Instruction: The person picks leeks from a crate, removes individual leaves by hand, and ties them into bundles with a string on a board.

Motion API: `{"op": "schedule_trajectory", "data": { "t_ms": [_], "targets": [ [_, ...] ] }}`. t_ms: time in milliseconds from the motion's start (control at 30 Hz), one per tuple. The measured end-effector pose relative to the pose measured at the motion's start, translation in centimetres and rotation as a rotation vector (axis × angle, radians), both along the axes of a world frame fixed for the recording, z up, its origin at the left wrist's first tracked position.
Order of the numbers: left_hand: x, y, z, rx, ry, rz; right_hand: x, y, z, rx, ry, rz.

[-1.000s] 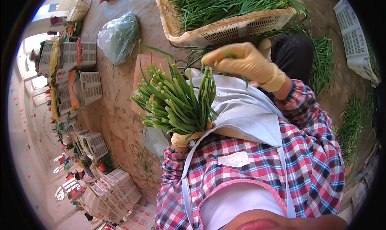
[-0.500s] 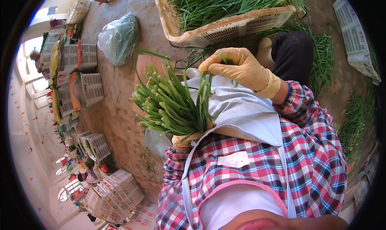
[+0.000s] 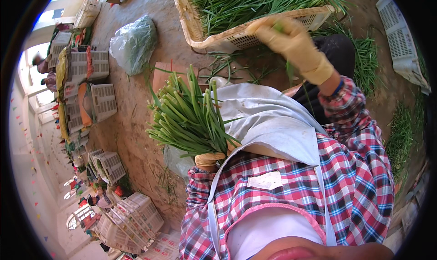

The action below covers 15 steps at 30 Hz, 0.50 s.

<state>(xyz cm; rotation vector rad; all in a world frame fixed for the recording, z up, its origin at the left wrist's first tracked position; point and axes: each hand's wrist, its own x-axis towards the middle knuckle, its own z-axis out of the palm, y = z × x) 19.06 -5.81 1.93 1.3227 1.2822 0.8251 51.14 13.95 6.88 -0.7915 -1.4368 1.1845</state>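
Observation:
A thick bunch of garlic chives point(image 3: 182, 114) stands in my gloved left hand point(image 3: 210, 159), its pale cut stem ends fanned up and to the left. The fingers wrap round the bunch low down, partly hidden by the stems and the apron. My right hand point(image 3: 291, 46), in a yellowish glove, is smeared by motion in front of the near rim of a chive-filled crate. A bit of green leaf shows between its curled fingers, and thin blades trail below it. My light grey apron point(image 3: 259, 105) spreads across the lap.
The pale plastic crate point(image 3: 200, 45) ahead is heaped with chives point(image 3: 264, 7). Loose chives point(image 3: 366, 69) litter the floor at right, near another crate point(image 3: 398, 37). A clear plastic bag point(image 3: 133, 44) lies ahead on the left. Stacked crates point(image 3: 88, 64) line the far left.
My right hand has swung away from the bunch, forward and right toward the crate, with green leaf bits. The bunch in my left hand has shifted slightly left.

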Motion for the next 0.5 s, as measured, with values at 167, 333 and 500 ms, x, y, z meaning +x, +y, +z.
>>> {"op": "schedule_trajectory", "data": {
  "t_ms": [167, 333, 500],
  "targets": [
    [0.3, 0.0, -0.3, -0.041, -0.097, 0.028, -6.1, -2.7, -3.8, -0.312, 0.308, 0.604],
    [0.5, -0.1, -0.6, -0.078, -0.178, 0.049, -7.1, -3.6, -2.8, -0.444, 0.434, 0.599],
    [0.6, -0.3, -1.0, -0.094, -0.236, 0.068, -7.3, -5.8, -2.0, -0.559, 0.362, 0.227]
  ]
}}
